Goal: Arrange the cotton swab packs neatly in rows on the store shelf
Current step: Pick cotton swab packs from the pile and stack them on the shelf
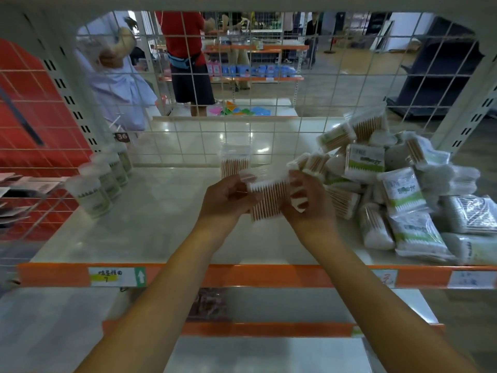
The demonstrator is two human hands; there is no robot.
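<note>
Both hands hold one clear cotton swab pack [270,199] with wooden sticks above the middle of the white shelf [150,224]. My left hand [228,201] grips its left edge and my right hand [305,201] grips its right edge. Another clear swab pack [234,161] stands upright at the back against the wire grid. A loose heap of swab packs [398,189], some with green and white labels, fills the shelf's right side.
A row of round swab tubs [103,181] runs along the shelf's left side. A white wire grid [188,130] closes the back. An orange price rail [269,275] edges the front, with a lower shelf beneath. People stand in the aisle behind the grid.
</note>
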